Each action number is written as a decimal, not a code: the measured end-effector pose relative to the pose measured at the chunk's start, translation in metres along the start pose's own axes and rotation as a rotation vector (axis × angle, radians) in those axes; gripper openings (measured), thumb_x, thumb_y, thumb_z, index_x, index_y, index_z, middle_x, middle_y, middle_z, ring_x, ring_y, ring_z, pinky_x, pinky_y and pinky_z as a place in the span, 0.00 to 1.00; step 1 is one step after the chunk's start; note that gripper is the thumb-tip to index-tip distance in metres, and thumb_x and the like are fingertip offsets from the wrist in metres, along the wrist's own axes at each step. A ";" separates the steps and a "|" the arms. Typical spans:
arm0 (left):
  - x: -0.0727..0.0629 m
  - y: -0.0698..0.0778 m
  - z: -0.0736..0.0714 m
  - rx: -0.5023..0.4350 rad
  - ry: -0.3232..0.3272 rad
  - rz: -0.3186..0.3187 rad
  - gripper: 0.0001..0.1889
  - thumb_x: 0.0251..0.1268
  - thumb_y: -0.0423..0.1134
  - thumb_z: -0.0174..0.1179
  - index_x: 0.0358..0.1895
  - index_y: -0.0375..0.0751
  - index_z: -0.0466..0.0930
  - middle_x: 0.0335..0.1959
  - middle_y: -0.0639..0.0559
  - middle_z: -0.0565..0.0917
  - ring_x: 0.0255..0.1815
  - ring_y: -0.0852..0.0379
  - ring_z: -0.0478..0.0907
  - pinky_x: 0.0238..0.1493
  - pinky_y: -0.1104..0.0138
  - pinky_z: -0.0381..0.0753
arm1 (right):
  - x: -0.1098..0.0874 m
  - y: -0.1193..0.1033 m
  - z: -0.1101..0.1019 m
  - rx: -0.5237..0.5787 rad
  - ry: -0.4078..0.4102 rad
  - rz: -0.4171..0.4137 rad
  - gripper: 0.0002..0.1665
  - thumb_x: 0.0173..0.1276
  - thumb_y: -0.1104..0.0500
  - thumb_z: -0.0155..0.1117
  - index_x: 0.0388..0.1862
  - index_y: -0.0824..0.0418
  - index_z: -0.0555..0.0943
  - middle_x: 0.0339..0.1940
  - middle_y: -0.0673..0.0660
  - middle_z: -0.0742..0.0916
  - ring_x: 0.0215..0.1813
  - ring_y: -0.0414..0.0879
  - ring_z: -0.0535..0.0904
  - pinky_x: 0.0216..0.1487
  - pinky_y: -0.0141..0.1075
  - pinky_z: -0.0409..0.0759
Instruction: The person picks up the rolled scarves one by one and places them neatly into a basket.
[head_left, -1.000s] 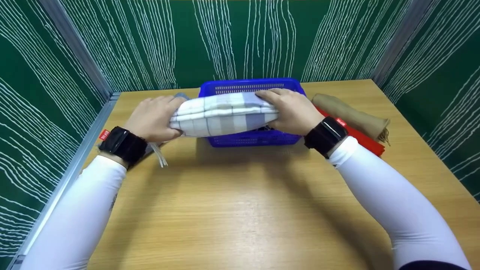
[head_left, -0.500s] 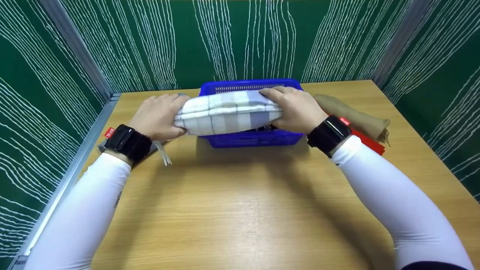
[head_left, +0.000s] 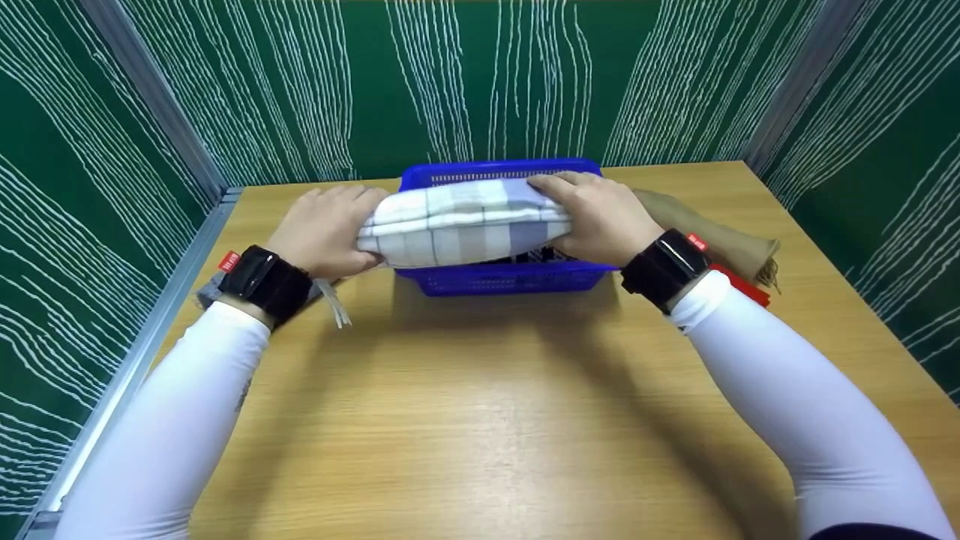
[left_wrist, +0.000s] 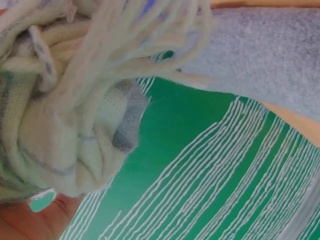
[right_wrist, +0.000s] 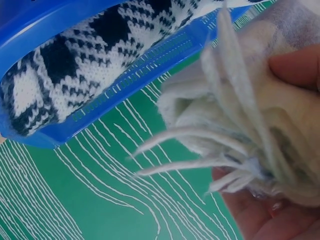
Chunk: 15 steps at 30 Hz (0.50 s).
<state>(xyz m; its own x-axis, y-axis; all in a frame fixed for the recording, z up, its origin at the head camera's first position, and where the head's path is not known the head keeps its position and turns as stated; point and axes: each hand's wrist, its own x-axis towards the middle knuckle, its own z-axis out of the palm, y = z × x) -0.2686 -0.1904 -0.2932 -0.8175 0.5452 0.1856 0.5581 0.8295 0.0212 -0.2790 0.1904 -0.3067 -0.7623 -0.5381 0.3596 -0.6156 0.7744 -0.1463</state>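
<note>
Between both hands hangs a rolled plaid scarf [head_left: 465,225], white with beige and grey-lilac checks, level above the front of a blue plastic basket [head_left: 517,282]. My left hand [head_left: 326,231] grips its left end, thumb in front and fingers over the top. At the other end my right hand [head_left: 606,217] holds the roll the same way. Pale fringe [left_wrist: 115,55] dangles from the left end in the left wrist view, and more tassels [right_wrist: 235,90] stick out in the right wrist view. Inside the basket lies a black-and-white knitted scarf [right_wrist: 90,60], mostly hidden from the head view.
Right of the basket lie a rolled tan scarf [head_left: 712,234] with a fringed end and a red cloth [head_left: 741,285], partly behind the right wrist. A grey cloth [head_left: 208,291] shows behind the left wrist. Green panels [head_left: 480,82] enclose the wooden table [head_left: 480,420].
Both hands have shifted slightly to the right and a little farther back, carrying the plaid scarf with them. The basket and the other cloths stay put.
</note>
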 end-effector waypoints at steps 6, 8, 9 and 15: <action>0.005 0.004 -0.001 0.008 0.001 0.003 0.39 0.57 0.49 0.76 0.71 0.41 0.76 0.69 0.41 0.83 0.74 0.36 0.77 0.76 0.38 0.74 | -0.002 0.004 -0.002 -0.001 -0.004 0.009 0.47 0.58 0.60 0.82 0.78 0.58 0.76 0.70 0.68 0.85 0.70 0.69 0.82 0.67 0.67 0.82; 0.007 0.005 -0.001 0.010 0.000 0.002 0.39 0.57 0.49 0.76 0.72 0.41 0.75 0.70 0.40 0.82 0.74 0.36 0.77 0.77 0.37 0.73 | -0.002 0.006 -0.003 -0.001 -0.004 0.011 0.47 0.58 0.60 0.82 0.78 0.58 0.76 0.70 0.68 0.85 0.70 0.69 0.82 0.67 0.67 0.82; 0.008 0.005 -0.001 0.011 0.000 0.002 0.39 0.57 0.49 0.76 0.72 0.41 0.75 0.70 0.40 0.82 0.73 0.36 0.77 0.76 0.38 0.74 | -0.003 0.006 -0.003 -0.003 -0.003 0.011 0.47 0.58 0.61 0.82 0.78 0.58 0.76 0.70 0.68 0.85 0.69 0.69 0.83 0.66 0.67 0.82; 0.013 0.009 -0.001 0.018 0.010 0.016 0.39 0.58 0.51 0.76 0.72 0.41 0.75 0.64 0.41 0.84 0.62 0.39 0.80 0.69 0.40 0.79 | -0.004 0.012 -0.006 -0.013 -0.002 0.016 0.47 0.58 0.61 0.82 0.78 0.60 0.76 0.70 0.69 0.85 0.69 0.69 0.83 0.66 0.67 0.83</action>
<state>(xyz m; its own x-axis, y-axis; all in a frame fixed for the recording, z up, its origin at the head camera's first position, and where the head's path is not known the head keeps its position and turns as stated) -0.2746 -0.1758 -0.2899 -0.8069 0.5575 0.1953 0.5685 0.8227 0.0005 -0.2824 0.2041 -0.3047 -0.7723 -0.5265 0.3554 -0.6010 0.7869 -0.1402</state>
